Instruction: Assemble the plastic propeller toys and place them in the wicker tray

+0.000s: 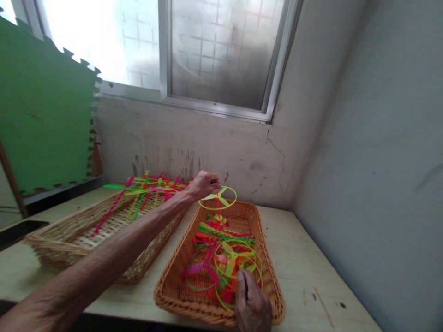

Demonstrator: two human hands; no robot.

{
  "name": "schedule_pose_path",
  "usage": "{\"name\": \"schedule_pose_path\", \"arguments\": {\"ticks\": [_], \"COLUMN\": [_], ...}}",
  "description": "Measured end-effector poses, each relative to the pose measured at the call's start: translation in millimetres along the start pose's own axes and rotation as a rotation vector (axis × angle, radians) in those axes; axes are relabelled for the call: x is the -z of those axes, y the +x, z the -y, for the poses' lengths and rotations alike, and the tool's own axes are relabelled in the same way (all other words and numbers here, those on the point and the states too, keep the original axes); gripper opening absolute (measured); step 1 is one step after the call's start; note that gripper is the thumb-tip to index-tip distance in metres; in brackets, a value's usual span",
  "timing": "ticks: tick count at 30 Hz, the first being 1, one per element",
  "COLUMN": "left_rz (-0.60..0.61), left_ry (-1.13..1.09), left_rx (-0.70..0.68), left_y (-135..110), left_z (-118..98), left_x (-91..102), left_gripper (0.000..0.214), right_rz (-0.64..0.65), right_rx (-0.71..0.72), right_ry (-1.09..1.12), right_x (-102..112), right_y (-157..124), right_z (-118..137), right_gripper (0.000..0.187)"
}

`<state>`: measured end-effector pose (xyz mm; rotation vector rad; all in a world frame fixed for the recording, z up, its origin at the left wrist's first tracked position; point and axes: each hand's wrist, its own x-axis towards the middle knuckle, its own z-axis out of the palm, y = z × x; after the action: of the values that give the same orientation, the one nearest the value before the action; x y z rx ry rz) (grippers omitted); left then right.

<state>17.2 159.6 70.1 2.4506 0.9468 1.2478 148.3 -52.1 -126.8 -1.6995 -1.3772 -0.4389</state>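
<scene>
My left hand (205, 183) reaches across the table and pinches the red stem of a yellow-green ring propeller toy (218, 198), holding it above the far end of an orange wicker basket (173, 281). That basket holds a pile of neon propeller rings and sticks (221, 258) in yellow, pink, green and red. My right hand (252, 302) rests in the near end of the basket, fingers curled into the pile of rings; what it grips is hidden.
A paler wicker basket (51, 240) to the left holds several assembled neon toys (152, 186) at its far end. A green foam mat (41, 110) leans at the left. A window and grey walls close in the wooden table (311, 267) at back and right.
</scene>
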Motion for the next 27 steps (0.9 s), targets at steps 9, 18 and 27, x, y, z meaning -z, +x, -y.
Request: {"name": "schedule_pose_path", "arguments": {"ticks": [9, 18, 27], "left_rz": [-0.125, -0.138, -0.088], "left_ry": [-0.088, -0.084, -0.091], "left_rx": [0.086, 0.097, 0.133], "left_y": [7.9, 11.2, 3.6], "left_z": [12.9, 18.6, 23.8], "left_x": [-9.6, -11.5, -13.9], "left_gripper": [0.014, 0.013, 0.012], "right_rz": [-0.018, -0.023, -0.033], "right_rx": [0.015, 0.03, 0.028], "right_ry": [0.001, 0.013, 0.027], "right_x": [2.3, 2.1, -0.5], "right_y": [2.1, 2.0, -0.8], "right_z": [1.5, 2.4, -0.5], "right_gripper": [0.05, 0.047, 0.045]}}
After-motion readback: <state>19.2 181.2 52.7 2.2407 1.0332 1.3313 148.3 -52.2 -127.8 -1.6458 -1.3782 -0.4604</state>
